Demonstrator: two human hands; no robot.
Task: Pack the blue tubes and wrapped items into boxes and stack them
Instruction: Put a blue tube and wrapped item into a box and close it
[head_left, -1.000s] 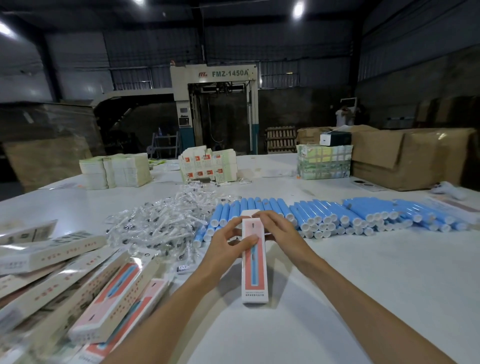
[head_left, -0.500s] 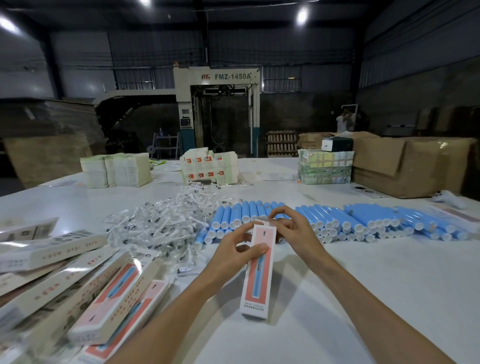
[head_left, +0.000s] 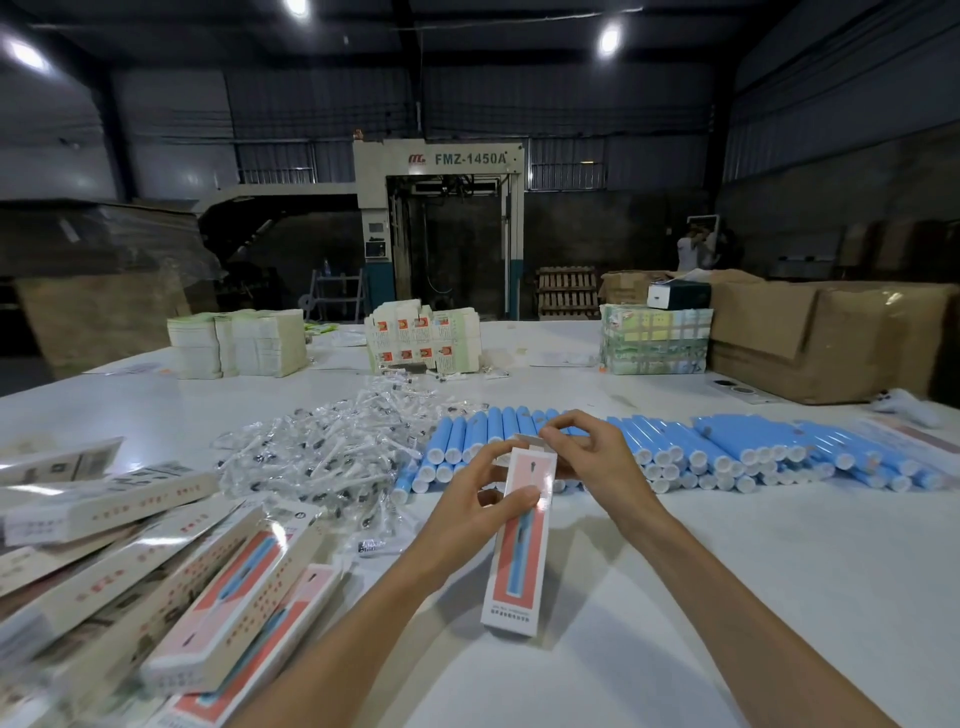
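Holding a long pink-and-white box with both hands, a person has it raised over a white desk. The left hand grips the box near its far end, thumb across the printed front and fingers curled behind. The right hand pinches the small white flap at the box's open far end between thumb and fingertips. The box is tilted, its near end low, close to the desk; whether it touches cannot be told. Just beyond the hands lies a long row of blue tubes with white caps, stacked side by side across the desk's middle and right. To their left sits a loose heap of clear-wrapped items. At the lower left, a jumbled pile of matching boxes lies flat, overlapping one another. Farther back on the desk stand stacks of flat white cartons on the left and brown cardboard cartons on the right.
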